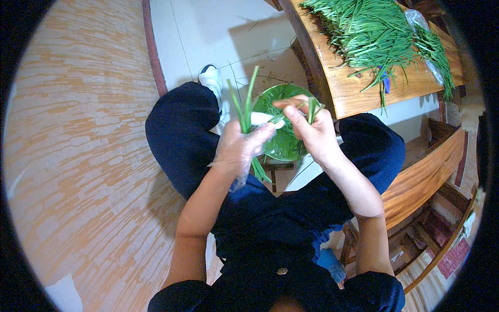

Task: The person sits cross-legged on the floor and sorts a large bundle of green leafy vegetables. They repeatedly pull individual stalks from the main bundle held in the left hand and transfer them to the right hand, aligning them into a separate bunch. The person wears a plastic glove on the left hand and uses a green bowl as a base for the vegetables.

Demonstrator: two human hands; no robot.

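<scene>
My left hand (237,144) wears a thin clear plastic glove and is closed around a few long green stalks (249,93). Their leafy ends (260,171) hang below the wrist. My right hand (314,126), bare, pinches short bent green stems (312,111) between thumb and fingers. Under both hands stands a green basin (282,150), with loose green bits (276,95) inside. A smooth white thing (263,118) shows between the hands, partly covered; what it is I cannot tell.
At the upper right, a wooden table (339,93) bears a large heap of long thin green leafy stalks (366,35). A smaller bunch (432,50) lies by a clear plastic bag (417,19). A wooden bench (425,175) is at right; a patterned wall (89,136) rises at left.
</scene>
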